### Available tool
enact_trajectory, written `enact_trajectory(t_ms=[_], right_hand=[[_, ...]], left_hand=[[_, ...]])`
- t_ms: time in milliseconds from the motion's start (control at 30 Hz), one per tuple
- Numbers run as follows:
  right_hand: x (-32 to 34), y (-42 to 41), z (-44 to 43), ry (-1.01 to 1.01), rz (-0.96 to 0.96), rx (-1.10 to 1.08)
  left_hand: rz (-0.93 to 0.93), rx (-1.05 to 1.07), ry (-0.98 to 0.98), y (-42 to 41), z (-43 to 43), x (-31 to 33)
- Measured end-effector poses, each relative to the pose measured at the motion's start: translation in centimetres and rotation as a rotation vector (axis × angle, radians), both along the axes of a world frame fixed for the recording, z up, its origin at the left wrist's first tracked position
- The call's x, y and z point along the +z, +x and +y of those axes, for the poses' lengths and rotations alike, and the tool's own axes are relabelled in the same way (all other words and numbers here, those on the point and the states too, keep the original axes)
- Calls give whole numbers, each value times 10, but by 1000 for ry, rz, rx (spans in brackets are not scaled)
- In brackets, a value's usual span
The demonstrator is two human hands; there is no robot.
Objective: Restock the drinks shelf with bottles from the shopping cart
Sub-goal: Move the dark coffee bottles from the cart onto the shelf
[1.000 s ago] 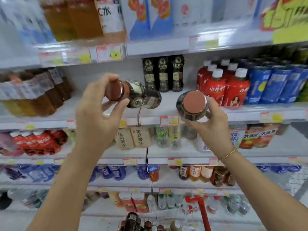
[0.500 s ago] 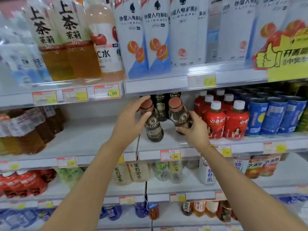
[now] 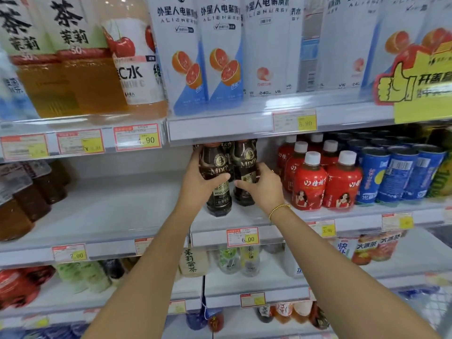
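Observation:
Two dark coffee bottles with black-and-gold labels stand upright side by side on the white shelf (image 3: 234, 220). My left hand (image 3: 198, 182) grips the left bottle (image 3: 219, 189) around its middle. My right hand (image 3: 263, 185) grips the right bottle (image 3: 244, 172) the same way. Both bottle bases sit on the shelf board, just behind the 6.00 price tag (image 3: 242, 236). More bottles of the same kind stand behind them, partly hidden. The shopping cart is out of view.
Red bottles with white caps (image 3: 325, 182) stand close to the right of my right hand, blue cans (image 3: 396, 172) beyond them. Brown tea bottles (image 3: 27, 199) fill the far left. Between them and my left hand lies bare shelf (image 3: 117, 209). The upper shelf edge (image 3: 220, 128) hangs low.
Both hands carried the bottles from in front of the shelf onto it, turning them upright and setting them down side by side. The view has tilted upward.

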State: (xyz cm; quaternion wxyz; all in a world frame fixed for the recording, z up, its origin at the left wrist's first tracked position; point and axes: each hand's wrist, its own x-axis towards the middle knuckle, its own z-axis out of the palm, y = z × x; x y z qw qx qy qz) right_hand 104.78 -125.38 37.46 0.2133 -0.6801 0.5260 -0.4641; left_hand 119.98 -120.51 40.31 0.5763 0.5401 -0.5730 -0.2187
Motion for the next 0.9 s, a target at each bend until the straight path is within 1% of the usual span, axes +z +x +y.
enact_trajectory(t_ms=[100, 167, 267, 367, 500, 733, 900], right_hand=[[0, 7, 0, 32, -5, 23], [0, 5, 2, 68, 10, 83], [-3, 2, 1, 125, 72, 126], [-3, 6, -6, 138, 68, 111], [0, 18, -19, 140, 43, 90], [-3, 34, -34, 125, 19, 59], [-6, 40, -42, 123, 18, 25]], left_hand=[[-79, 112, 149, 4, -3, -14], [-83, 134, 210, 5, 1, -19], [-49, 190, 214, 12, -3, -21], [39, 181, 185, 24, -15, -19], [49, 173, 173, 33, -32, -18], [120, 126, 148, 40, -52, -26], [96, 48, 173, 50, -60, -30]])
